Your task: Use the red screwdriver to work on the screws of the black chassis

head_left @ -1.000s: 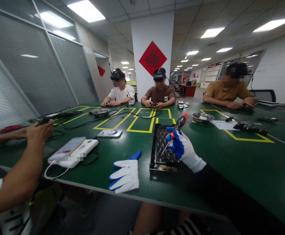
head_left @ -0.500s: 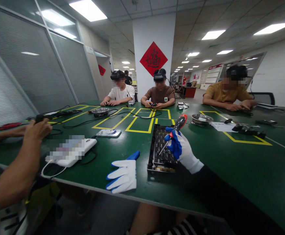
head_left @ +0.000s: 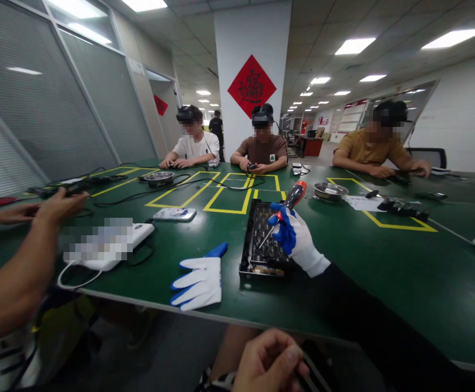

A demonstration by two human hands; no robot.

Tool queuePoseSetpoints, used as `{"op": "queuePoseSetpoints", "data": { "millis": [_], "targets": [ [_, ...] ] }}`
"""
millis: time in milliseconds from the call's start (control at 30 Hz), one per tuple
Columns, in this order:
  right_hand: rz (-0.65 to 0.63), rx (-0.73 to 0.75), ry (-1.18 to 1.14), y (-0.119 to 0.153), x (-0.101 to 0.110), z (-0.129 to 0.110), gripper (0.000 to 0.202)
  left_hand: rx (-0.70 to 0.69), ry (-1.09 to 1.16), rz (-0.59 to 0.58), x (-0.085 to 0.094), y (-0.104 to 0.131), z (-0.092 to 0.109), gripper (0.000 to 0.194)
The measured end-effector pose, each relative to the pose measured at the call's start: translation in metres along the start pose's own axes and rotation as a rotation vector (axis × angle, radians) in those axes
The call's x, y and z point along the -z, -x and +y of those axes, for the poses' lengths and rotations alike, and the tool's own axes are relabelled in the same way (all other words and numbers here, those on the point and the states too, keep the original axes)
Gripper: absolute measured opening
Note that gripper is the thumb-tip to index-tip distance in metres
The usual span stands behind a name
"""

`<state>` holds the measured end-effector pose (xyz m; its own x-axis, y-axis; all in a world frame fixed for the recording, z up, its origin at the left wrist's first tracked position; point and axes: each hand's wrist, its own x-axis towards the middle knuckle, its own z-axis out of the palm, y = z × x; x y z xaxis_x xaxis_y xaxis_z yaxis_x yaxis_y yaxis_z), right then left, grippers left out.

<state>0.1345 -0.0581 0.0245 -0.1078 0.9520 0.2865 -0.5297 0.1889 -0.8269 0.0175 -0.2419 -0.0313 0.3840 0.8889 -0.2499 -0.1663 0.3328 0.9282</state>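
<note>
My right hand (head_left: pixel 296 241), in a white and blue glove, is closed around a screwdriver (head_left: pixel 296 194) with a black and red handle. The shaft slants down to the left over an open black case (head_left: pixel 245 256) with a dark patterned panel inside; contact of the tip cannot be made out. Below the table's front edge, my bare left hand (head_left: pixel 267 362) has its fingers curled and thumb drawn in; whatever may be inside is hidden. A second white and blue glove (head_left: pixel 199 280) lies flat on the table, left of the case.
On the green table (head_left: pixel 363 283) lie a white device (head_left: pixel 110 253) with a cable, a phone-like slab (head_left: pixel 174 214), metal bowls (head_left: pixel 330 190) and black parts (head_left: pixel 402 208). A co-worker's arm (head_left: pixel 20 272) reaches in at left. Several people sit opposite and at right.
My bare left hand has come into view at the bottom. The view has shifted slightly; my right hand still holds the screwdriver over the case.
</note>
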Motion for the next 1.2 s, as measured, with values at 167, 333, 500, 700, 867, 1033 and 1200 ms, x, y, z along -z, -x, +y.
{"op": "queuePoseSetpoints", "data": {
  "millis": [167, 333, 500, 700, 867, 1033, 1200],
  "targets": [
    [0.008, -0.002, 0.015, 0.001, -0.001, -0.001, 0.035, 0.059, 0.208, 0.046, 0.003, 0.000, 0.012, 0.044],
    [-0.007, -0.013, -0.002, 0.000, -0.001, -0.001, 0.034, 0.045, 0.245, 0.053, 0.002, 0.005, 0.017, 0.044],
    [-0.025, 0.000, 0.002, 0.000, 0.001, 0.000, 0.033, -0.042, 0.130, 0.090, 0.005, 0.003, 0.015, 0.042],
    [-0.026, -0.012, 0.034, 0.004, -0.002, -0.002, 0.037, -0.413, -0.344, 0.344, 0.038, -0.020, 0.060, 0.031],
    [-0.052, 0.011, 0.091, 0.006, -0.004, -0.001, 0.038, -0.679, -0.853, 0.422, 0.071, -0.072, 0.103, 0.040],
    [-0.097, -0.015, 0.122, 0.009, -0.005, -0.001, 0.039, -0.745, -0.991, 0.194, 0.084, -0.107, 0.106, 0.019],
    [-0.149, -0.086, 0.094, 0.008, -0.005, -0.001, 0.038, -0.777, -0.989, 0.155, 0.092, -0.115, 0.095, 0.018]
  ]
}}
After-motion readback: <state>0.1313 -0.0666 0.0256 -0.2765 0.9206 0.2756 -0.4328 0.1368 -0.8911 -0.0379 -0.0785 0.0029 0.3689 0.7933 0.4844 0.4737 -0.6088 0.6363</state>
